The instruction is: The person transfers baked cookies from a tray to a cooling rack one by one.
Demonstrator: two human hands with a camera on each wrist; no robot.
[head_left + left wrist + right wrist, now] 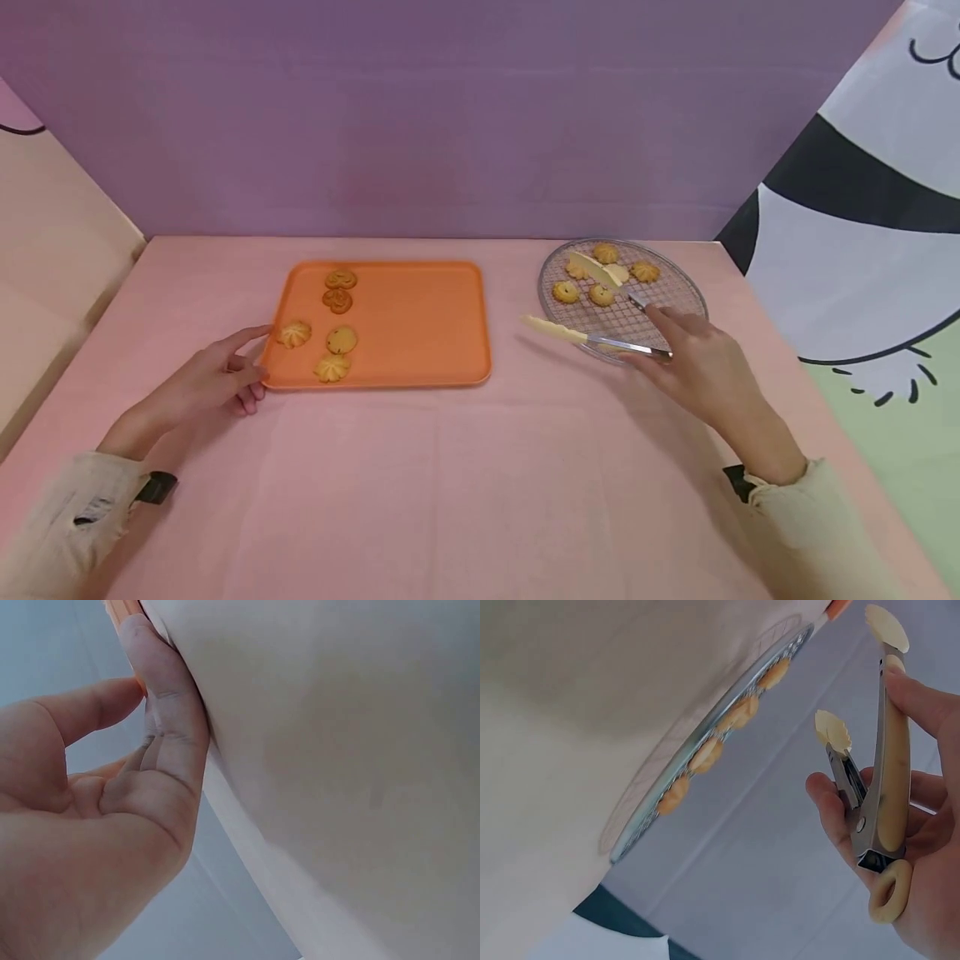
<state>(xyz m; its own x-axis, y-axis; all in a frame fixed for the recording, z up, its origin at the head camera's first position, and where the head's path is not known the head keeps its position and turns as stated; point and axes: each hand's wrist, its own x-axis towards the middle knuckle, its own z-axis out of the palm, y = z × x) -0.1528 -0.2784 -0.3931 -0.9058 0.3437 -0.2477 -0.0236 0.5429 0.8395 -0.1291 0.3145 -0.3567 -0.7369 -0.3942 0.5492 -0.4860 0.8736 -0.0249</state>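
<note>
An orange tray (420, 325) lies at the left of the table with several cookies in its left half: two pretzel-shaped cookies (339, 289), a round speckled cookie (342, 339) and two ridged ones. My left hand (206, 375) holds the tray's left edge near the front corner, thumb and fingers against the rim. In my right hand (705, 362) are metal tongs (894, 757) with cream scalloped tips and a ring at the end. Their arms are spread, with nothing pinched between the tips. One tip overlaps the cookies on the round wire rack (678, 283) in the head view.
Several ridged cookies (602, 294) sit on the rack, mostly toward its far left side. Pink cloth (435, 475) covers the table. A purple backdrop (435, 125) rises behind it, and a printed cartoon panel (862, 275) stands on the right.
</note>
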